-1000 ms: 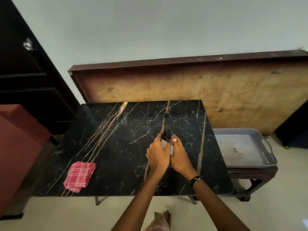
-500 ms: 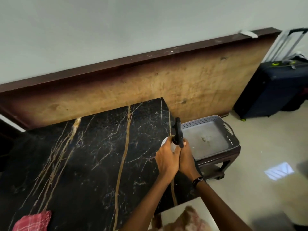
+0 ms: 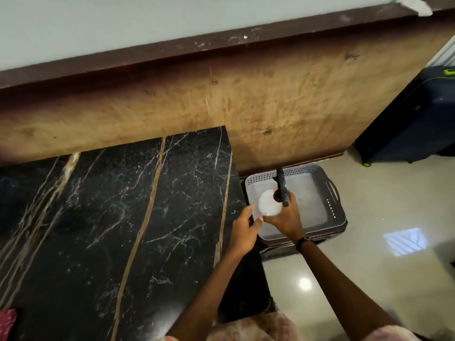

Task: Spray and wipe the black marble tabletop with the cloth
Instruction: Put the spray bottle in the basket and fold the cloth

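1. Black marble tabletop (image 3: 110, 217) fills the left of the view; take it as your landmark. Your right hand (image 3: 285, 217) is past its right edge, closed around the neck of the spray bottle (image 3: 269, 205) and holding it over the grey tray (image 3: 317, 193) that sits beside and lower than the marble.

2. Your left hand (image 3: 243, 230) sits at the tabletop's right edge, fingers loosely curled and touching the bottle's pale body. Whether it grips or only steadies the bottle, you cannot tell from this view.

3. The bottle's black trigger head (image 3: 280, 185) runs lengthwise away from you, toward the wooden board (image 3: 246, 99) leaning behind the table. So the nozzle seems to face away from you rather than at the marble.

4. The relation that matters: the cloth (image 3: 7, 323) lies at the tabletop's near left corner, a red scrap just showing at the picture's edge, well apart from both hands and on the far side of the marble from the bottle.

5. Your left hand is the nearer one to the cloth, and the right is occupied. If the bottle is bound for the tray, as it looks, reach left across the marble with the left hand.

6. No wet sheen is clear on the stone, so whether it has been sprayed can't be judged.
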